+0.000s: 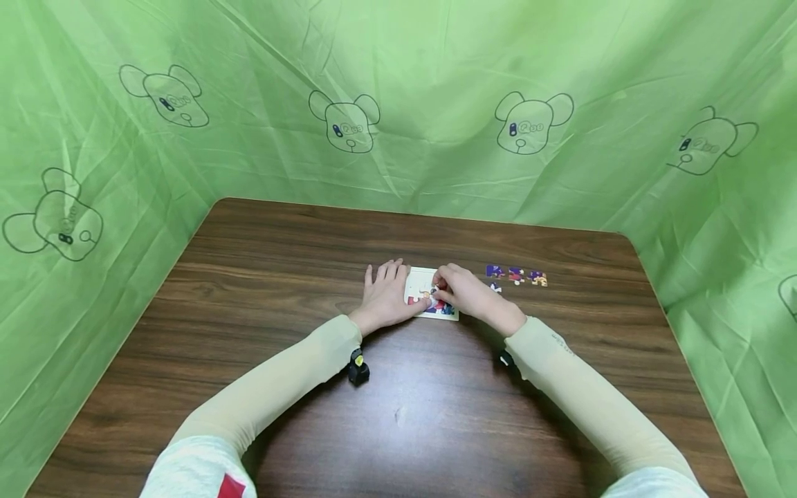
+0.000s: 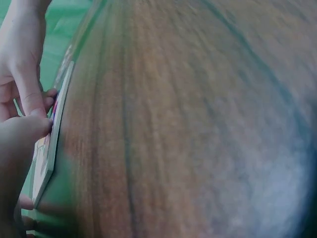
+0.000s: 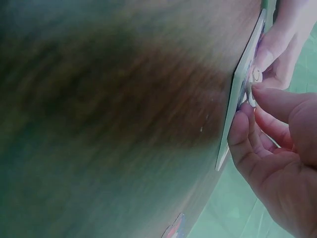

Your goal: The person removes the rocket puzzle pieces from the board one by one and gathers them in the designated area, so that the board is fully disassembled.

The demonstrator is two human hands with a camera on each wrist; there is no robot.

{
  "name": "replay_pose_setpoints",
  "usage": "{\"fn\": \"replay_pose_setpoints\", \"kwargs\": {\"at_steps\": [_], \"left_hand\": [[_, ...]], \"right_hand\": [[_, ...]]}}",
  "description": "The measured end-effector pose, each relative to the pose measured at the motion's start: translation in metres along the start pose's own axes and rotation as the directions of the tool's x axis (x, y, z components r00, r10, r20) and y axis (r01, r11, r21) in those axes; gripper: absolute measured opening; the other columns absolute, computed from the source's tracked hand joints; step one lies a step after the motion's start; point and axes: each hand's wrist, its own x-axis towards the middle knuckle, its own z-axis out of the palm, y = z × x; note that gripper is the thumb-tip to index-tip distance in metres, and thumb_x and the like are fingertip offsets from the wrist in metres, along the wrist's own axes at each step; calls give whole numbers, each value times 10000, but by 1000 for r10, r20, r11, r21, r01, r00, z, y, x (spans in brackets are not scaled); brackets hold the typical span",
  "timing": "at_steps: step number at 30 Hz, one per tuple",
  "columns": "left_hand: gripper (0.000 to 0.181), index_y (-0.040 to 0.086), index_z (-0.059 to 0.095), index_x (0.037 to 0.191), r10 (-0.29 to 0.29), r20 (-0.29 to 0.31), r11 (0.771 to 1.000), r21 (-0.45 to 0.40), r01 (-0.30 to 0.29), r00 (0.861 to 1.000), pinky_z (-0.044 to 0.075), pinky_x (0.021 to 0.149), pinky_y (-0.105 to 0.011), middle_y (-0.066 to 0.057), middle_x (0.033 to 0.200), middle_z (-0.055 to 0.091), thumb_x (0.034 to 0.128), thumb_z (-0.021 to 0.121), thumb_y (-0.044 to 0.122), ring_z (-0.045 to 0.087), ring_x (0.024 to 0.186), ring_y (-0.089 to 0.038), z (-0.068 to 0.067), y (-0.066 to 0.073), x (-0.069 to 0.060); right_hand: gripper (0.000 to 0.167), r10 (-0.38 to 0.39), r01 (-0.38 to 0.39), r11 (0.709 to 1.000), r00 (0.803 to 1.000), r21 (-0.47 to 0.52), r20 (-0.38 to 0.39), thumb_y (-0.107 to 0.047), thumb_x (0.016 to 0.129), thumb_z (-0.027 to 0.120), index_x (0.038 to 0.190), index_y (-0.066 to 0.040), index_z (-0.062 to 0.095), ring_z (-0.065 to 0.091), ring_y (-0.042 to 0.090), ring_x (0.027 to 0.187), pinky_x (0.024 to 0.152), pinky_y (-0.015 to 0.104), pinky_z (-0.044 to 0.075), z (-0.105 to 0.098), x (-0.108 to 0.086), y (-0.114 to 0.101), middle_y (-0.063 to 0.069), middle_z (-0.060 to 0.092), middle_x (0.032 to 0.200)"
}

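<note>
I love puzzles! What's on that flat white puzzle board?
Flat colourful puzzle pieces lie on the near part of the board. The left hand rests over its left edge; the right hand pinches a pale piece. What both hands cover is hidden.

Puzzle board (image 1: 419, 278) partly hidden by left hand (image 1: 387, 299).
</note>
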Motion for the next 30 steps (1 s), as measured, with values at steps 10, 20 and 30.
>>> {"fn": "replay_pose_setpoints", "kwargs": {"at_steps": [10,20,30], "left_hand": [[956,97,427,1544,-6,-12,1000,6,6,1000,84,1230,-649,-129,1659,335,865,662,729,256,1538,-321,4,-1,2],[963,90,421,1551,-1,-13,1000,1,1,1000,71,1232,-648,-128,1663,325,867,668,721,250,1541,-325,4,-2,1],[959,94,414,1559,-12,3,1000,-4,12,1000,57,1234,-649,-121,1675,305,876,661,721,226,1554,-314,2,0,0]], "right_hand": [[141,9,-9,1000,1000,5,-9,-40,951,744,1028,27,647,626,234,855,779,376,573,2,2,1,125,636,941],[155,20,-19,1000,1000,14,-20,-45,937,759,997,1,623,626,234,855,786,380,571,2,4,0,109,629,930],[150,1,-1,1000,1000,-13,10,-61,942,756,1031,5,654,642,262,856,783,411,577,-2,5,-3,129,640,941]]}}
